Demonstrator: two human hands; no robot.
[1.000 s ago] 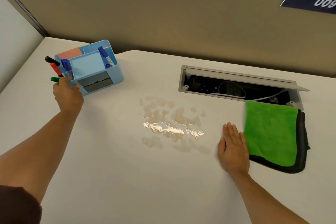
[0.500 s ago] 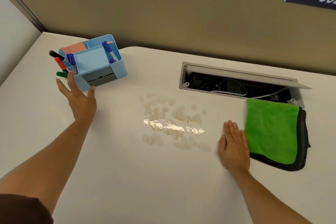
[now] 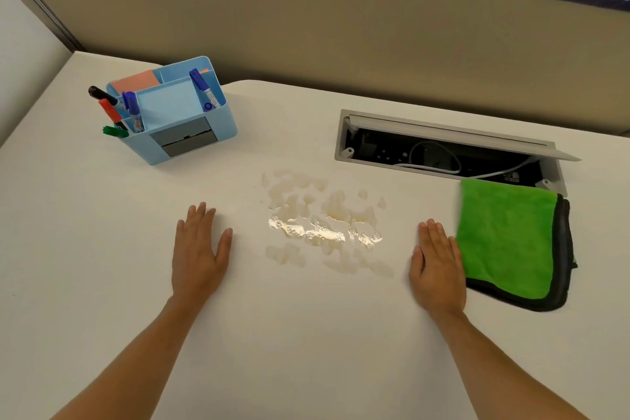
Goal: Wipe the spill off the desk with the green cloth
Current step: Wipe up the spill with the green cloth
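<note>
Pale desk [image 3: 102, 283] fills nearly everything below me, running back to a tan partition wall [image 3: 306, 10]. Nearest are my two forearms coming up from six o'clock, and both hands lie flat, palms down, fingers straight and holding nothing. My left hand [image 3: 199, 257] rests at about nine o'clock from the spill [image 3: 322, 227], a little apart from its edge. My right hand [image 3: 438, 269] rests at three o'clock from the spill, and its outer edge is touching or all but touching the near-left hem of the green cloth [image 3: 508, 239]. That is the relation that matters, I think: the cloth lies at three o'clock from my right hand, right beside it, while my left hand is well apart with the whole wet patch in between. So the right hand is the one to take it. The cloth is folded, green face up with a dark border showing along its right and near edges, and its long axis runs from six toward twelve o'clock. Its far edge hangs just over the lip of the open cable hatch [image 3: 443, 147], so I would draw it toward me and leftward, away from that opening. Farther back, at eleven o'clock from the spill, a blue pen holder [image 3: 177, 140] stands clear of the wet.
</note>
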